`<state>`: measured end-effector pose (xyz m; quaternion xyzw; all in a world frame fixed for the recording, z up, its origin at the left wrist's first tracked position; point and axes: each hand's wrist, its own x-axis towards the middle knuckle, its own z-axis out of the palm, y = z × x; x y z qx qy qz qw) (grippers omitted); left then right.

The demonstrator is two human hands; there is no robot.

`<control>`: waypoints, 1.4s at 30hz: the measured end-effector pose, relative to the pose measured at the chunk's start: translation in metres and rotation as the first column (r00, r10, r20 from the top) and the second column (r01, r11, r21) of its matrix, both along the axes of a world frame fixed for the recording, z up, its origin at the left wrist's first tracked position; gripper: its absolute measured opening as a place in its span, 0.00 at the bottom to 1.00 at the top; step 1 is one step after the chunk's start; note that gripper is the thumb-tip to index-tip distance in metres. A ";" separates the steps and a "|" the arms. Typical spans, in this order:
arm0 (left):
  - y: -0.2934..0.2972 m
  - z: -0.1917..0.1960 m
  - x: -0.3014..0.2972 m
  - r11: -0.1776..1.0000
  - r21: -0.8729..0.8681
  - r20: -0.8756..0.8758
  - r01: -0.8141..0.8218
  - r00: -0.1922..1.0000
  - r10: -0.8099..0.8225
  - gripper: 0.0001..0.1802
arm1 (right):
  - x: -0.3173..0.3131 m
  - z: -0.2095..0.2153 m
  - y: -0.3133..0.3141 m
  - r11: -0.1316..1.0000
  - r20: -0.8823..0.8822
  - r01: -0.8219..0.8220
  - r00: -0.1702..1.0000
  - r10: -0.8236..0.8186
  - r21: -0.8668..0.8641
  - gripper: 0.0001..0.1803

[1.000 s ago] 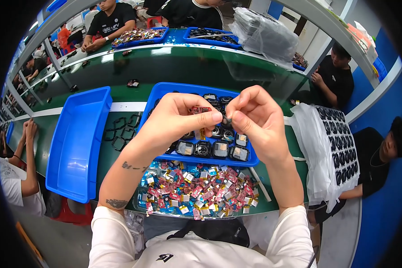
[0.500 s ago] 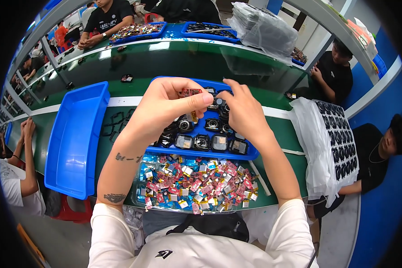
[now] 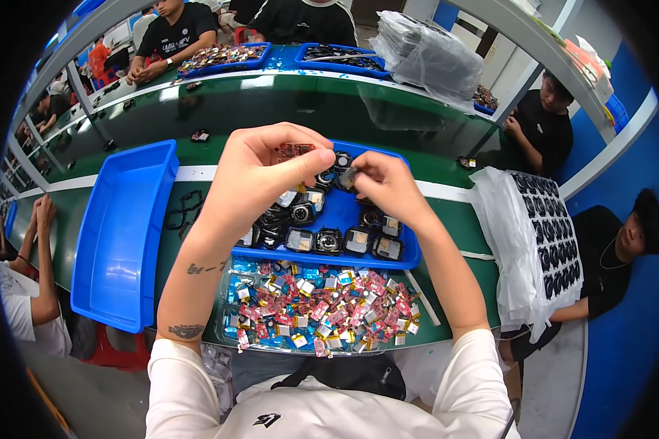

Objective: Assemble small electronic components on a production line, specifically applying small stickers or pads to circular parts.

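Observation:
Above the far part of a blue tray [image 3: 300, 260], my left hand [image 3: 267, 168] pinches a small red circuit board [image 3: 297, 151] between thumb and fingers. To its right, my right hand [image 3: 389, 189] grips a small dark grey piece [image 3: 348, 178]; fingers cover part of it, so its exact kind is unclear. Black watch cases [image 3: 328, 241] lie in the tray beneath both hands, several with pale squares inside. Closer to me, a clear plastic tray [image 3: 224, 322] is heaped with red circuit boards [image 3: 322, 307] with silver and yellow battery cells attached.
An upright-tilted blue bin [image 3: 117, 241] stands left, beside black frames [image 3: 187, 208]. On the right, a white-wrapped tray of black parts [image 3: 556, 234] sits near a seated person [image 3: 600, 256]. A green conveyor [image 3: 271, 102] runs across behind, with people and filled trays beyond.
My right hand has lowered, and its spread fingers have closed around the dark grey piece. My left hand has shifted slightly left with the circuit board. Parts on the conveyor have moved left.

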<state>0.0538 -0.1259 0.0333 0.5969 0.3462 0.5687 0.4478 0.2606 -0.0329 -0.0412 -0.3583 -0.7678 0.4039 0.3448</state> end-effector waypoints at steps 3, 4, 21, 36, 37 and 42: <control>-0.004 -0.008 0.005 0.999 0.032 -0.051 -0.026 0.998 0.028 0.07 | -0.006 0.031 -0.030 0.960 -0.280 -0.133 0.958 0.061 -0.246 0.14; -0.004 -0.009 0.007 0.999 0.021 -0.083 -0.032 0.996 0.034 0.08 | -0.007 0.038 -0.037 0.961 -0.281 -0.132 0.958 0.060 -0.244 0.14; 0.000 -0.018 0.020 0.966 0.161 -0.256 -0.202 0.937 0.239 0.06 | -0.012 0.052 -0.066 0.973 -0.332 -0.159 0.938 0.095 -0.170 0.18; -0.009 -0.019 0.034 0.906 0.312 -0.144 -0.287 0.928 0.344 0.07 | -0.014 0.044 -0.065 0.977 -0.405 0.110 0.914 -0.028 0.181 0.11; -0.009 -0.018 0.030 0.919 0.276 -0.117 -0.280 0.940 0.322 0.06 | -0.011 0.047 -0.065 0.984 -0.391 0.102 0.920 -0.037 0.148 0.11; -0.011 -0.014 0.027 0.913 0.301 -0.162 -0.274 0.929 0.333 0.05 | -0.010 0.050 -0.066 0.993 -0.416 0.071 0.909 -0.028 0.089 0.10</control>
